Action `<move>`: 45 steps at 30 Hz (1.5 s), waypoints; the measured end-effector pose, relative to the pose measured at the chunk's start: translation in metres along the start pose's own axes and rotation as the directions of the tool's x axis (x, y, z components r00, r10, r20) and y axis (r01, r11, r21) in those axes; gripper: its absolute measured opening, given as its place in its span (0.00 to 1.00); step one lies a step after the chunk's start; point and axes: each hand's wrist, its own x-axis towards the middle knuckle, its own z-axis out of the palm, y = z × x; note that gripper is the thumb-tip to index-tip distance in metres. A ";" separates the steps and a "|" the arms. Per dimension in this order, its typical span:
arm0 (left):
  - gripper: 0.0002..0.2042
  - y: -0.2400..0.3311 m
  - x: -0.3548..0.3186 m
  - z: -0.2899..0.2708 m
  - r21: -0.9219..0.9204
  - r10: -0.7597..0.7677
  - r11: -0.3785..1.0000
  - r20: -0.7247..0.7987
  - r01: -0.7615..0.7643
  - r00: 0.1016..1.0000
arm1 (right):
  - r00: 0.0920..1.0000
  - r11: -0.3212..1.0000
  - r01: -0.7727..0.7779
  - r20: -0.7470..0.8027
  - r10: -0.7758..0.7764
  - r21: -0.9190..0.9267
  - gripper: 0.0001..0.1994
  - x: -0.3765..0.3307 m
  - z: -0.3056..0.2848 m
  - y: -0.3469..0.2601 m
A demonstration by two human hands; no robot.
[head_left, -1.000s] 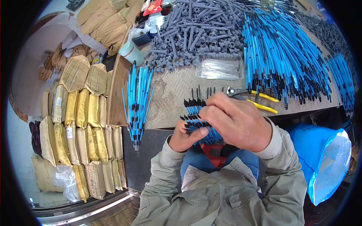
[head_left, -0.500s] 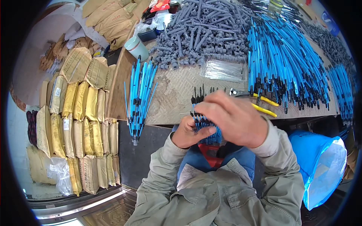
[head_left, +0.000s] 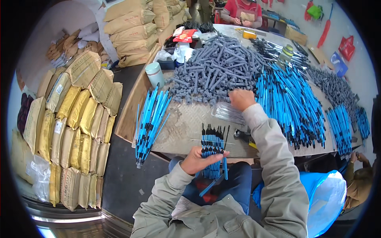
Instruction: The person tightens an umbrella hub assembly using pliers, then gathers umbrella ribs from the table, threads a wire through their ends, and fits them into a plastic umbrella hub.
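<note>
My left hand (head_left: 199, 160) is closed around a bundle of blue rods with black tips (head_left: 214, 152), held upright over my lap at the table's near edge. My right hand (head_left: 241, 99) is stretched out over the table, its fingers curled at the edge of a heap of grey plastic parts (head_left: 216, 69), just above a clear bag of thin metal pins (head_left: 228, 113). Whether the right hand holds anything is hidden by the fingers. A thin wire lies across the bundle.
A fan of blue rods (head_left: 151, 119) lies at the table's left edge, a large pile of blue rods (head_left: 291, 103) at the right. A pale cup (head_left: 154, 73) stands near the left. Stacked sacks (head_left: 75, 123) fill the left. A blue bag (head_left: 321, 198) is by my right knee. Other people sit beyond.
My right hand left the bundle and reached forward to the grey parts heap. My left hand keeps the bundle, now held alone. The view tilted up toward the far table.
</note>
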 end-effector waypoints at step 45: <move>0.13 0.009 0.006 0.004 0.089 -0.020 0.996 -0.016 0.021 1.000 | 0.888 0.804 0.363 -0.435 -0.146 0.472 0.08 -0.148 -0.124 -0.065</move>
